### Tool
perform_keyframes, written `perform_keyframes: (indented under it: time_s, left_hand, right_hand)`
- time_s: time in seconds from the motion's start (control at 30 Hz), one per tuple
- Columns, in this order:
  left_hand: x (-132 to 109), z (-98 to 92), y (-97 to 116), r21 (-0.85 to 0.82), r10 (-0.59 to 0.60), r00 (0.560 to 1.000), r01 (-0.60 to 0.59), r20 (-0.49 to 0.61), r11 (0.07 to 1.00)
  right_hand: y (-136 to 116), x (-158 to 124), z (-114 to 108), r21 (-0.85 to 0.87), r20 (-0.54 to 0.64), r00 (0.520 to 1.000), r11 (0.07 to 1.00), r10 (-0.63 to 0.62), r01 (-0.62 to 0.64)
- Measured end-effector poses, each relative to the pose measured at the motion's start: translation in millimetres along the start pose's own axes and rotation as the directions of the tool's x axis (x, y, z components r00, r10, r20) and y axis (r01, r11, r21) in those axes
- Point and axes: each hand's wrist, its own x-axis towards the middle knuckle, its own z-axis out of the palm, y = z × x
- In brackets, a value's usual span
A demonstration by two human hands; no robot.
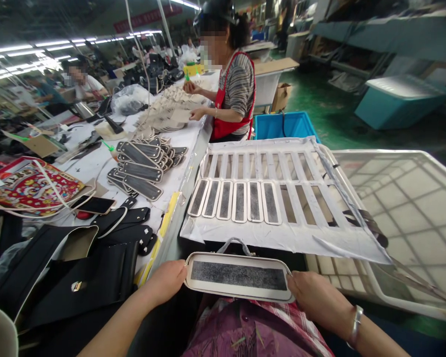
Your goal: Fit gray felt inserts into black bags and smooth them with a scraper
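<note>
In front of my lap I hold a bag piece (239,275), long and rounded at the corners, with a pale border and a dark grey centre strip. My left hand (167,280) closes on its left end, my right hand (314,297) on its right end. A loop-shaped strap (233,242) shows just behind its far edge; what lies beneath is mostly hidden. Beyond it, a white cloth-covered rack (223,232) has rows of rectangular slots. Several smaller oblong panels (240,202), also pale-edged and dark-centred, lie along its nearer row.
Left, a table bears piled dark strips (143,171), a phone (93,205), a red printed bag (40,186) and black bags (78,282). A co-worker in a red apron (226,109) sits ahead, handling pale pieces. A white crate (423,238) and blue bin (282,125) stand right.
</note>
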Motion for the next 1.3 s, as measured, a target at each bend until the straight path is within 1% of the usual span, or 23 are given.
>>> perform_keyframes:
  time_s: [0.07,0.2,0.3,0.37,0.43,0.53,0.6,0.63,0.8,0.9,1.0,1.1,1.17,1.2,1.27,1.3]
  left_hand:
    - [2.2,-0.4,-4.8,-0.053,0.040,0.999,-0.040,0.008,0.998]
    - [3.6,-0.3,-11.6,-0.165,0.104,0.994,-0.098,0.029,0.981]
    - [1.2,0.6,-14.1,-0.313,0.134,0.990,-0.117,0.034,0.942]
    - [-0.6,1.7,-14.9,-0.435,0.121,0.992,-0.093,0.037,0.895]
    - [-1.2,3.7,-15.3,-0.537,0.069,0.997,-0.039,0.036,0.843]
    - [1.6,8.6,-16.8,-0.616,0.034,0.997,0.015,0.068,0.788]
    - [5.1,11.8,-18.6,-0.625,0.065,0.993,0.014,0.103,0.781]
    - [6.8,12.8,-19.7,-0.608,0.083,0.990,0.001,0.111,0.794]
    - [11.2,10.5,-22.2,-0.418,0.112,0.987,-0.055,0.113,0.907]
    - [9.8,7.6,-19.6,-0.314,0.109,0.993,-0.090,0.045,0.945]
    - [6.0,7.5,-14.8,-0.202,0.111,0.993,-0.115,-0.028,0.973]
    - [1.3,9.2,-11.0,-0.142,0.105,0.993,-0.113,-0.063,0.983]
    - [-1.1,10.5,-10.6,-0.157,0.109,0.992,-0.118,-0.064,0.981]
    - [-1.9,11.2,-11.2,-0.196,0.115,0.991,-0.126,-0.064,0.973]
    - [-2.9,12.7,-13.4,-0.326,0.101,0.992,-0.118,-0.069,0.938]
    - [-3.1,13.7,-14.9,-0.400,0.071,0.995,-0.094,-0.072,0.912]
  right_hand:
    - [3.4,0.9,2.3,-0.015,-0.005,0.999,0.999,-0.035,0.035]
    - [6.8,2.2,4.9,-0.041,-0.045,0.998,0.998,-0.042,0.040]
    - [7.7,2.7,7.2,-0.019,-0.065,0.998,1.000,-0.025,0.024]
    - [8.0,2.7,7.8,0.003,-0.062,0.998,1.000,-0.016,0.016]
    - [8.1,2.5,7.3,-0.007,-0.061,0.998,1.000,-0.025,0.025]
    - [8.4,2.0,5.5,-0.029,-0.066,0.997,0.999,-0.032,0.030]
    - [8.8,1.7,4.7,-0.032,-0.070,0.997,0.999,-0.033,0.031]
    - [9.0,1.7,4.6,-0.033,-0.073,0.997,0.999,-0.035,0.032]
    - [9.6,2.6,4.5,0.027,-0.069,0.998,1.000,-0.009,0.011]
    - [9.7,3.4,3.8,0.044,-0.076,0.997,0.999,0.007,-0.003]
    - [10.0,4.3,2.8,0.041,-0.051,0.999,0.999,0.010,-0.008]
    - [10.8,5.4,2.1,0.030,-0.020,1.000,1.000,-0.007,0.008]
    - [11.3,5.7,1.6,0.041,-0.009,1.000,0.999,0.009,-0.009]
    - [11.5,5.8,1.2,0.044,-0.007,1.000,0.999,0.022,-0.022]
    - [11.4,5.6,-0.1,0.034,-0.004,1.000,0.999,0.025,-0.025]
    - [11.2,5.5,-0.8,0.028,-0.002,1.000,1.000,0.014,-0.014]
